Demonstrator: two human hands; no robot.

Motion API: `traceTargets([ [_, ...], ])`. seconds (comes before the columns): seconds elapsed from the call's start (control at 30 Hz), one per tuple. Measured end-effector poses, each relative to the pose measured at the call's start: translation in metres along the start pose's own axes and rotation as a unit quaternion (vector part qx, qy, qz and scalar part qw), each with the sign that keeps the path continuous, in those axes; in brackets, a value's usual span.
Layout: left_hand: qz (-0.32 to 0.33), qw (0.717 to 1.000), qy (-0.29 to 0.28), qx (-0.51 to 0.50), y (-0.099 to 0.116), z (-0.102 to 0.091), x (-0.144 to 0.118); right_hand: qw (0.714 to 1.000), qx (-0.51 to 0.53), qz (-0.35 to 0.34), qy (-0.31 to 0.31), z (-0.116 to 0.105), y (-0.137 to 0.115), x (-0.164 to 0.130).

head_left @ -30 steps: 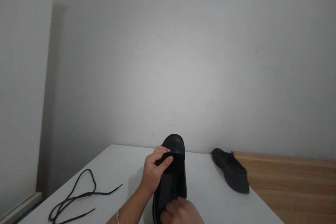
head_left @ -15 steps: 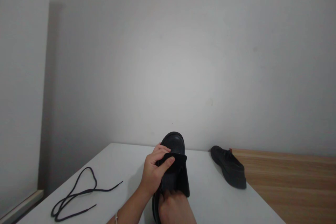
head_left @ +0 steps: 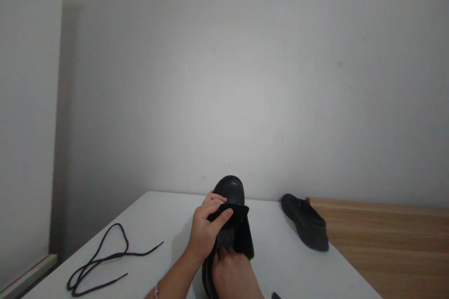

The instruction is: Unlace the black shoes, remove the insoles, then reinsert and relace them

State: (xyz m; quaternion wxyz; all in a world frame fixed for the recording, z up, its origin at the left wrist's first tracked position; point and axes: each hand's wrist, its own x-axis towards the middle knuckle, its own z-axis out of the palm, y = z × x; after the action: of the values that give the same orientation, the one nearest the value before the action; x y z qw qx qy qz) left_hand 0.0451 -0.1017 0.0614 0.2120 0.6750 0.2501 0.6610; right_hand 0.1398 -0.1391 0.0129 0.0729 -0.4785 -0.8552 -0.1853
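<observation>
A black shoe (head_left: 229,190), without a lace in its front, stands toe-away at the middle of the table's near side. My left hand (head_left: 206,224) is closed on its tongue (head_left: 238,211), thumb on top and fingers over the front of the shoe. The tongue is folded forward toward the toe. Inside the shoe's opening is my right hand (head_left: 231,268), fingers bent and pressed together; their tips, and whatever they grip, are hidden. A loose black shoelace (head_left: 117,255) lies looped on the table to the left.
Another black shoe (head_left: 307,224) rests at the white table's (head_left: 157,215) right edge, toe toward the wall. Beyond that edge is a wood-grain surface (head_left: 379,238). A pale wall (head_left: 224,79) rises behind the table. A small dark object (head_left: 275,295) pokes in at the bottom edge.
My right hand has shifted slightly within the shoe, and a grey strip of the inside shows more above its fingers. A small dark object has appeared at the bottom edge.
</observation>
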Motion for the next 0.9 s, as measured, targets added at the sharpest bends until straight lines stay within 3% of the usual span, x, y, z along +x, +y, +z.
traceTargets([
  [0.43, 0.004, 1.0, -0.002, -0.001, 0.007, 0.001, 0.0, 0.999, 0.019, 0.027, -0.022, -0.001, -0.007, -0.001],
  [0.7, 0.009, 1.0, -0.011, 0.012, 0.009, 0.0, 0.0, 0.995, -0.001, 0.091, 0.051, 0.035, -0.014, 0.007],
  [0.9, 0.017, 1.0, -0.006, 0.021, 0.009, 0.0, -0.001, 0.988, 0.02, 0.045, 0.147, 0.029, -0.004, -0.003],
])
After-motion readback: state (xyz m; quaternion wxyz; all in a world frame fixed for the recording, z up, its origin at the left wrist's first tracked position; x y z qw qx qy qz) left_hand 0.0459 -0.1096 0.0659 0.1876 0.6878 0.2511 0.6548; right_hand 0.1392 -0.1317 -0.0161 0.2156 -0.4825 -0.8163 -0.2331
